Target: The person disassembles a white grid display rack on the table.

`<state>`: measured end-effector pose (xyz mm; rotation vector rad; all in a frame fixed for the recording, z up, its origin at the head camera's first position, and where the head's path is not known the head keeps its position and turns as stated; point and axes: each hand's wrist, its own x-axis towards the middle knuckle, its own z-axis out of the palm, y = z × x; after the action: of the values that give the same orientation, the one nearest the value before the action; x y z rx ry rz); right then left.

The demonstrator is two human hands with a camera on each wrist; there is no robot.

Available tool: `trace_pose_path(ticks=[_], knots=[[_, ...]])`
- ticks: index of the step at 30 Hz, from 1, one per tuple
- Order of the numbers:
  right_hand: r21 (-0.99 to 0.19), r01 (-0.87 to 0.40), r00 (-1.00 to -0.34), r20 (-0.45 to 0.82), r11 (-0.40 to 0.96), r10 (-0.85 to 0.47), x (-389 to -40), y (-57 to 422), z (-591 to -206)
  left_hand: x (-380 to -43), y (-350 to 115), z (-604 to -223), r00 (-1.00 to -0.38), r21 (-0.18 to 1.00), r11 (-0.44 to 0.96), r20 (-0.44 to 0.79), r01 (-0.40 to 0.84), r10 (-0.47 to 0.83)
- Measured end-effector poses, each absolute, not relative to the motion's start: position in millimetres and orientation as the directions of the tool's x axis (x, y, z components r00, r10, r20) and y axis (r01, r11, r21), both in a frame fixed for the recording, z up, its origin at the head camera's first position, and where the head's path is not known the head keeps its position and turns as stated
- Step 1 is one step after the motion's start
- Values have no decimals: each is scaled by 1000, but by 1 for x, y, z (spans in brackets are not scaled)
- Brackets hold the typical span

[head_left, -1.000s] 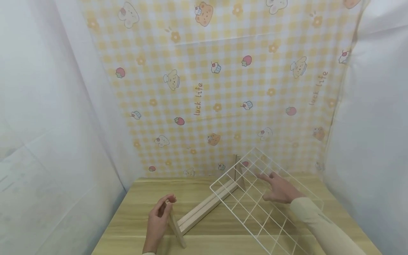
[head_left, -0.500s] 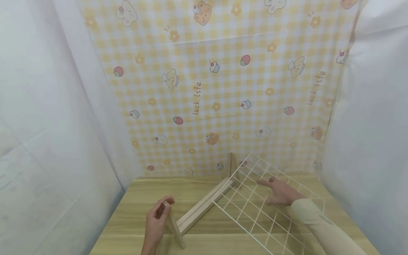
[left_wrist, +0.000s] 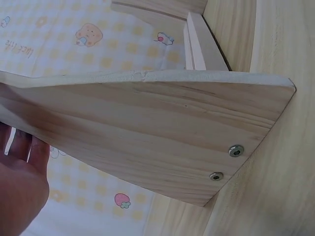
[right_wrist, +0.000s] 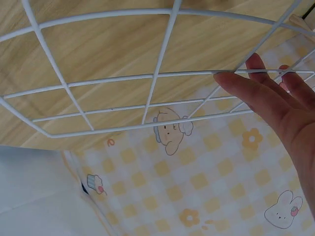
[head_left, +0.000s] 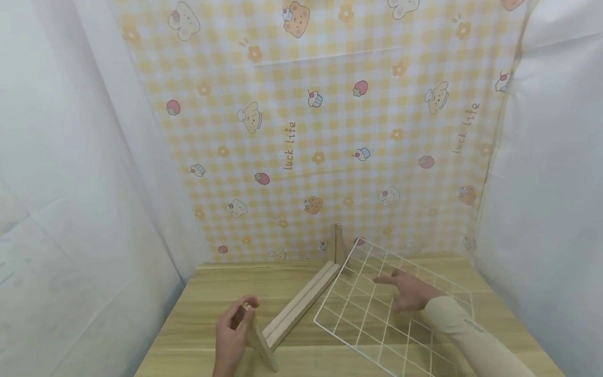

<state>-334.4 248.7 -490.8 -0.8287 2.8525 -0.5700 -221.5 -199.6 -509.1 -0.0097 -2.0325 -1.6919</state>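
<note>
A: What do we record, largest first?

B: A wood-grain table [head_left: 188,314]. Over its right part, a white wire grid [right_wrist: 154,76], tilted. Left of that, a wooden frame [head_left: 303,311] lies diagonally, its far end panel [head_left: 339,247] upright.

A: The hands?

B: Apart. The right hand [head_left: 411,291] holds the grid by its wires; the left hand [head_left: 232,330] grips the top of the near end panel [left_wrist: 147,123].

A: Good practice here?

B: In our judgement, we pin the frame with the left and keep the grid's edge from knocking the far end panel. Whether they touch, we cannot tell.

A: Smallest item?

B: Two bolt heads [left_wrist: 236,151], low on the near end panel. Tightness unconfirmed; we should check.
</note>
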Motion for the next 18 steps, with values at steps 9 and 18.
trace_pose_path(ticks=[9,18], knots=[[-314,-567,-809,42,761,-586,-334,244,-504,-210,-187,-507,-867,922,240,372,304,-330],[-324,-530,-828,-1,784,-561,-324,232,-507,-200,-177,-507,-846,921,263,373,288,-381]])
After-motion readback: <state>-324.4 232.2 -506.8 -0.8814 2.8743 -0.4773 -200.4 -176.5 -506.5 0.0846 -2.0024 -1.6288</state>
